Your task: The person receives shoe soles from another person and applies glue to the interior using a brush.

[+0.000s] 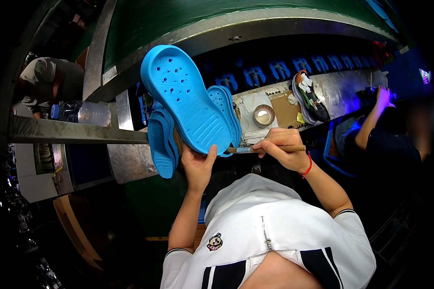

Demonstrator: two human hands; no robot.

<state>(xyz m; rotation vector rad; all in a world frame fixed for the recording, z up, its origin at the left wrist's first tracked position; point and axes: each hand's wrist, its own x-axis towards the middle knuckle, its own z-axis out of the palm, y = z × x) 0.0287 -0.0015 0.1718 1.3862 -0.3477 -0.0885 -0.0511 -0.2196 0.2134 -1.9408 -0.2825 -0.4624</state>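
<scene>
My left hand (197,164) grips the lower end of a bright blue perforated shoe sole (185,98) and holds it upright, its flat side toward me. My right hand (280,150) holds a thin wooden-handled brush (263,150) level, its tip touching the sole's lower right edge. More blue soles (161,139) stand stacked behind and left of the held one. A small round tin (264,115) sits on white cloth on the metal ledge just beyond my right hand.
A metal conveyor ledge (342,89) curves across the back, with blue holders above it and a dark shoe upper (309,96) lying on it. Another person (381,139) reaches to it at right. A plastic bottle (89,113) rests on a rail at left.
</scene>
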